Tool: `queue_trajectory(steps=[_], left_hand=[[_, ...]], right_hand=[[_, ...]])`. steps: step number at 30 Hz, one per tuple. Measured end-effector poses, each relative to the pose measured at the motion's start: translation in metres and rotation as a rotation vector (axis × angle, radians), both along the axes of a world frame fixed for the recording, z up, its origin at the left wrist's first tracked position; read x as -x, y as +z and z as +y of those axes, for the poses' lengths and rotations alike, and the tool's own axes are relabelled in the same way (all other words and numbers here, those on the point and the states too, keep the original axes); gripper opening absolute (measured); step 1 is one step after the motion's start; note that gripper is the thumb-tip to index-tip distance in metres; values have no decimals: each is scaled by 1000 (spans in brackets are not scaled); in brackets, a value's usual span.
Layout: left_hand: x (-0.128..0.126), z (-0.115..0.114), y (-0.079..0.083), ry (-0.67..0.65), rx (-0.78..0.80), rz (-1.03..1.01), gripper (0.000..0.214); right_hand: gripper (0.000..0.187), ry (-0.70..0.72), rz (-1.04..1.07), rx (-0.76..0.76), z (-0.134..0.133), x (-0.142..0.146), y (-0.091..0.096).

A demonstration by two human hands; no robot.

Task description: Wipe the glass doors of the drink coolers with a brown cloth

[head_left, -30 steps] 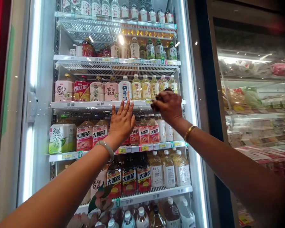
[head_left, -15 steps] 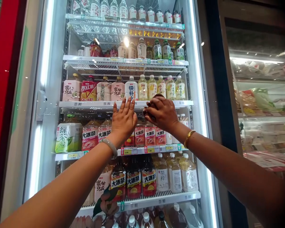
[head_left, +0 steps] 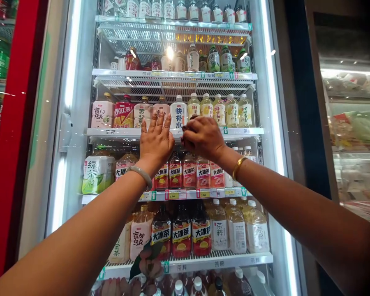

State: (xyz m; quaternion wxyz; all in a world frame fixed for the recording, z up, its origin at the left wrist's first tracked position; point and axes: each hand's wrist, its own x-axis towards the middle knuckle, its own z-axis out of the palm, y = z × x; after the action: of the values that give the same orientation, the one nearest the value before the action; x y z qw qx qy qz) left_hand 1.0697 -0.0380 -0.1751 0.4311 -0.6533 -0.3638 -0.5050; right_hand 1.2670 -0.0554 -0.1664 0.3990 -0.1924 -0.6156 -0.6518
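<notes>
My left hand (head_left: pixel 156 139) lies spread against the glass door (head_left: pixel 77 222) of a lit drinks cooler, its fingers pointing up. A pale bangle circles that wrist. To its right, my right hand (head_left: pixel 205 137) is closed, with its fingers curled at the glass; dark shapes show at the fingertips, and I cannot make out whether they are a held thing or a reflection. A gold bangle is on the right wrist. Behind the glass, near both hands, stand a white-labelled bottle (head_left: pixel 179 112), yellow-labelled bottles (head_left: pixel 206 107) and red-labelled tea bottles (head_left: pixel 189 170).
White wire shelves (head_left: pixel 174 131) hold several rows of bottles inside the cooler. A lock-like fitting (head_left: pixel 65 132) sits on the left door frame. Farther right is another lit case with packaged food (head_left: pixel 357 131); a red frame (head_left: pixel 21 123) stands at the left.
The view has swung slightly left, so the cooler sits farther right. Both hands have shifted a little left across the glass; their poses look much the same.
</notes>
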Motion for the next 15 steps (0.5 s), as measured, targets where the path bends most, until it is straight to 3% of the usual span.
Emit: queue_trajectory(steps=[4, 7, 11, 15], left_hand=[[-1, 2, -2, -5, -16, -4, 64], [6, 4, -4, -15, -18, 13, 64], [24, 5, -7, -25, -32, 129, 65], [36, 6, -8, -36, -14, 178, 66]], right_hand=[[26, 72, 274, 24, 6, 26, 28], [25, 57, 237, 69, 3, 43, 24], [27, -37, 16, 105, -3, 25, 8], [29, -76, 105, 130, -3, 19, 23]])
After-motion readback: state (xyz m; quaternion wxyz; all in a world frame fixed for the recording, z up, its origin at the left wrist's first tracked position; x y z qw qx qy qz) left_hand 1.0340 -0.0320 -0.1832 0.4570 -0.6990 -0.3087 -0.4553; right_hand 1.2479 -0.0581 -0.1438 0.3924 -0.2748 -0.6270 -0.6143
